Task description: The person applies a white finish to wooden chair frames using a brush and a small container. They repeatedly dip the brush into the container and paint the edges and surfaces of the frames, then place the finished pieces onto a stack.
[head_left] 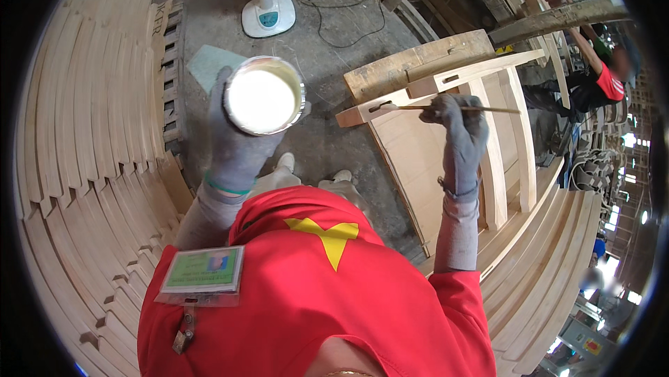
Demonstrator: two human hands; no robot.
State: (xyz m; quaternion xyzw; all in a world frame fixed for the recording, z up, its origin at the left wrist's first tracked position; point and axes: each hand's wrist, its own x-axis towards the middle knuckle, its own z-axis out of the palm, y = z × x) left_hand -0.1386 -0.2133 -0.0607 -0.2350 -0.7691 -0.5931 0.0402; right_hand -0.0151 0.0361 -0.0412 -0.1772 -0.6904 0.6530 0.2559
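Observation:
My left hand (240,143), in a grey glove, is closed around an open can (300,109) of white liquid (262,101), held upright over the floor. My gloved right hand (460,129) grips a thin brush (418,107) by its stick-like handle, which sticks out to the right past my fingers. The brush tip reaches the slot near the left end of a pale wooden part (362,112). A second wooden part (446,81) with its own slot lies just behind it. Whether the bristles are inside the slot is too small to tell.
Tall stacks of curved wooden pieces (90,112) fill the left side, beside a pallet (172,70). More long pieces (543,258) lie at the right. A fan (268,14) stands ahead, its cable (348,6) on the floor. Another person (599,77) works at the far right.

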